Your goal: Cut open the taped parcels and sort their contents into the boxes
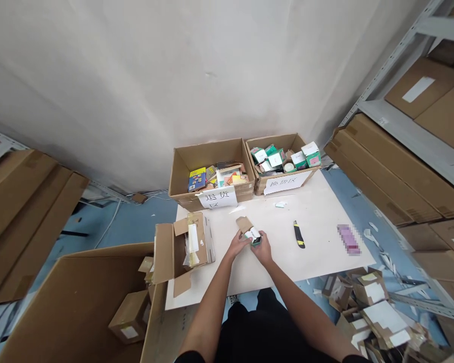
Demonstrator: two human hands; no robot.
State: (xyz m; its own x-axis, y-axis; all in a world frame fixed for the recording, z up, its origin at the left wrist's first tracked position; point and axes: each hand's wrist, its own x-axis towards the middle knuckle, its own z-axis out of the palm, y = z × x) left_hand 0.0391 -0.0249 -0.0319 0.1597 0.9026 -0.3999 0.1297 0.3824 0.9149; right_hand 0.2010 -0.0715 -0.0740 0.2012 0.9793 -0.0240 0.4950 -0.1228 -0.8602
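Near the middle of the white table [280, 267], my left hand [238, 245] and my right hand [264, 249] hold a small white-and-green box [252, 235] between them. The fingers of both hands are closed on its sides. A brown cardboard piece [244, 223] shows just beyond the box; whether it is joined to it I cannot tell. To the right of my right hand lies a black-and-yellow utility knife [298, 235]. An opened carton [206, 237] with papers inside stands left of my left hand.
Two cardboard boxes with handwritten paper signs stand at the back: one [208, 151] holds books, the other [276, 141] holds green-and-white boxes. A blurred pink item [349, 239] lies at right. A large carton [79, 282] stands left; opened boxes [386, 322] pile up on the floor.
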